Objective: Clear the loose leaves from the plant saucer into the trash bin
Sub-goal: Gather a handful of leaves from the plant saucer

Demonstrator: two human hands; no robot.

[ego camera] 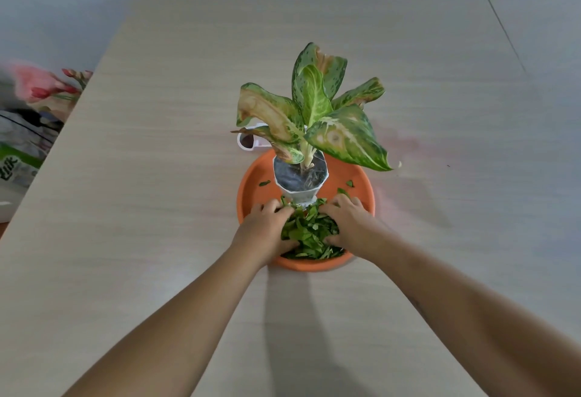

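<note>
both hands, left (267, 227) and right (349, 224), cupped around loose leaves (309, 233) in saucer (251, 183), grasping pile.

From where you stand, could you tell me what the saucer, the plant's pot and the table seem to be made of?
The saucer looks like matte orange plastic, or possibly glazed clay: even colour, smooth rim. The pot seems white plastic or ceramic, with crisp faceted sides. The table shows pale printed wood grain, likely laminate with a flat, low sheen.
</note>
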